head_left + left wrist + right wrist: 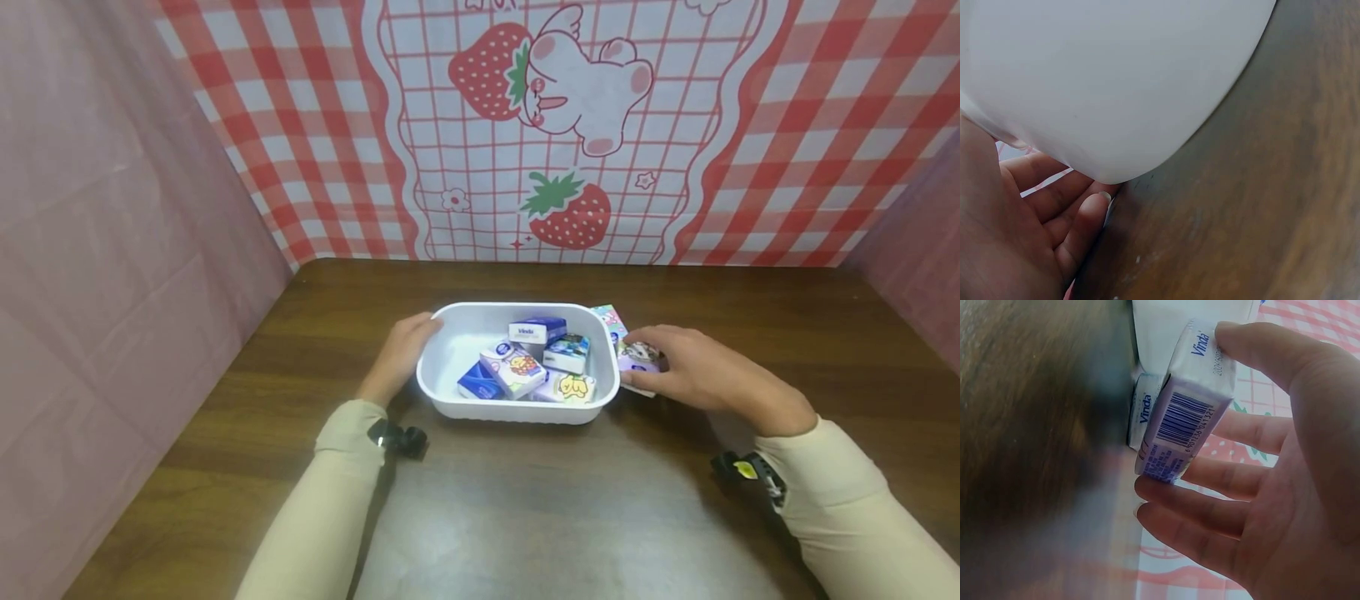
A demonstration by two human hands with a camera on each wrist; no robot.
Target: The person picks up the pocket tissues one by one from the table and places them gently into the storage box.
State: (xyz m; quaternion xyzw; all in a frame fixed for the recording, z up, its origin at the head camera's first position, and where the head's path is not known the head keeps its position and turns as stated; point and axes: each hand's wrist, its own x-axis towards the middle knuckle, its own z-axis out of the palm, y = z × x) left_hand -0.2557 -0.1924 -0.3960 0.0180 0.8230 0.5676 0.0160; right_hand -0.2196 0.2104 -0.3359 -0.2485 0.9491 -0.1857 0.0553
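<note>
A white plastic basin (450, 408) stands on the table with several small tissue packs inside: a Vinda pack (528, 332) at the back, a strawberry-print pack (517, 367) lying across the others, and a blue pack (478, 383). My left hand (405, 354) holds the basin's left end, fingers along its outer wall in the left wrist view. Just right of the basin, my right hand (693, 367) pinches a purple tissue pack (1188, 412) between thumb and fingers, tilted in the right wrist view. Behind it lies another colourful tissue pack (611, 320), partly hidden by the basin.
The brown wooden table (525, 517) reaches back to a red-and-white checked cloth (322, 125) with strawberry prints. A pink cloth (112, 250) hangs at the left, another (915, 217) at the right.
</note>
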